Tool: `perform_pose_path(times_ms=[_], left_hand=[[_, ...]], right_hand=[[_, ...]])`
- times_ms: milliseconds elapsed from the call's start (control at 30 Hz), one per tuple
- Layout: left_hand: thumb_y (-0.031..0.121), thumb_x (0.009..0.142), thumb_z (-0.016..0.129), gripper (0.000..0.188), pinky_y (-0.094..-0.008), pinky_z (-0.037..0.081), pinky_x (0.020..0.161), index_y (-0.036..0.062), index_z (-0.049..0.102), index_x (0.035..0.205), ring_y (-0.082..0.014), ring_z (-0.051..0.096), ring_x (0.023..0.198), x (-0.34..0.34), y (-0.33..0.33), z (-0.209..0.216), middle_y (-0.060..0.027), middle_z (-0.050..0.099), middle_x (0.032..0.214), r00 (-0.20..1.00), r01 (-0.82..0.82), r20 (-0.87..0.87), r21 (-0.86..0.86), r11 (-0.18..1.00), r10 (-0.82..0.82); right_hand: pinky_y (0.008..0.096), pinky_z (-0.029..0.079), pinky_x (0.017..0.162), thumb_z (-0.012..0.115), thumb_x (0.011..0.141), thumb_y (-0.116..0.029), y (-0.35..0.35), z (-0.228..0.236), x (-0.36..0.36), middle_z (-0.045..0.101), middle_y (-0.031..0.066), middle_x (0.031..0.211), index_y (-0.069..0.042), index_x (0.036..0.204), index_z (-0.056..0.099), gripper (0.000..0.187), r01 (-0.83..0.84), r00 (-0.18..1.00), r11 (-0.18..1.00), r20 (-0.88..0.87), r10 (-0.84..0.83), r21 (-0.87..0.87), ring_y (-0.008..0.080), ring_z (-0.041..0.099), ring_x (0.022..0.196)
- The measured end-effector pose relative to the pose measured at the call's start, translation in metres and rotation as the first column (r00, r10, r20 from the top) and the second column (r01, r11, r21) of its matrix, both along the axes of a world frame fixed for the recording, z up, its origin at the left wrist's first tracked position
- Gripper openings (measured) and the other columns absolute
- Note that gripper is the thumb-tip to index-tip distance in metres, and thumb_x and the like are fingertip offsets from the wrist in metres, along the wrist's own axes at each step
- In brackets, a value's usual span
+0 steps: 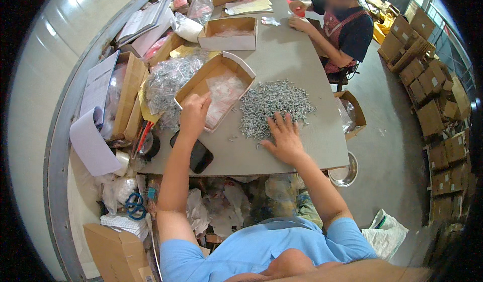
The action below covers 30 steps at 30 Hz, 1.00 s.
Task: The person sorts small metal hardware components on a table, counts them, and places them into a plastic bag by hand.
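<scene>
A heap of small silver screws [274, 106] lies on the grey table in front of me. My right hand [285, 138] rests on the near edge of this heap, palm down with its fingers spread. Left of the screws stands an open cardboard box [236, 63] with white walls, holding clear plastic bags with red print [225, 93]. My left hand [194, 113] is closed over the near left side of that box. Whatever its fingers hold, if anything, is hidden. A black phone [201, 157] lies below my left wrist.
Filled clear bags [173, 75] are piled left of the box. Another open box [229, 34] stands farther back. Across the table's far right corner a co-worker [347, 30] sits handling something red. A metal bowl [344, 170] and an open carton [350, 113] flank the table's right edge.
</scene>
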<state>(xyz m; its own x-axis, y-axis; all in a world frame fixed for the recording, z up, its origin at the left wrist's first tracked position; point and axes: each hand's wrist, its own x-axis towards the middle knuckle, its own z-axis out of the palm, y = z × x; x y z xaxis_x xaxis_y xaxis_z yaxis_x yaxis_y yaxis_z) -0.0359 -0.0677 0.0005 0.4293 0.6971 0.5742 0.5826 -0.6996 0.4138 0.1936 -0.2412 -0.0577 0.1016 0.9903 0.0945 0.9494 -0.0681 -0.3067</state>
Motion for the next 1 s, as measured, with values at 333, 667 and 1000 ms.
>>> perform_pose_path(times_ms=[333,667,1000], left_hand=[[0.008,0.084,0.063,0.013,-0.0256,0.04,0.052,-0.0011,0.064,0.074,-0.0103,0.051,0.057,-0.029,-0.126,-0.039,-0.0053,0.061,0.068,0.895,0.278,0.438,-0.39,0.878,-0.089],[0.01,0.081,0.07,0.012,-0.0242,0.043,0.066,0.0013,0.067,0.089,-0.0093,0.052,0.072,-0.017,-0.234,-0.124,-0.0004,0.056,0.078,0.806,0.55,0.57,-0.82,0.156,0.156],[0.004,0.075,0.074,0.014,-0.0302,0.049,0.075,-0.0013,0.064,0.083,-0.0154,0.061,0.087,-0.012,-0.245,-0.161,-0.0115,0.065,0.095,0.756,0.601,0.644,-0.753,0.267,0.116]], right_hand=[[0.0488,0.017,0.112,0.058,0.085,-0.043,-0.061,0.0,-0.001,0.019,0.0112,0.153,-0.008,0.142,0.031,0.072,-0.143,0.989,0.977,-0.051,0.136,-0.156,0.0327,0.014,0.141],[0.0429,0.038,0.097,0.077,0.066,-0.018,-0.075,-0.008,0.014,0.046,0.0165,0.124,-0.003,0.126,0.049,0.068,0.185,0.949,0.968,-0.289,-0.131,0.17,0.0356,0.043,0.113],[0.0386,0.044,0.089,0.076,0.068,-0.015,-0.074,-0.006,0.014,0.055,0.0143,0.111,-0.006,0.107,0.062,0.043,0.083,0.927,0.989,-0.374,-0.032,0.121,0.0323,0.053,0.102]])
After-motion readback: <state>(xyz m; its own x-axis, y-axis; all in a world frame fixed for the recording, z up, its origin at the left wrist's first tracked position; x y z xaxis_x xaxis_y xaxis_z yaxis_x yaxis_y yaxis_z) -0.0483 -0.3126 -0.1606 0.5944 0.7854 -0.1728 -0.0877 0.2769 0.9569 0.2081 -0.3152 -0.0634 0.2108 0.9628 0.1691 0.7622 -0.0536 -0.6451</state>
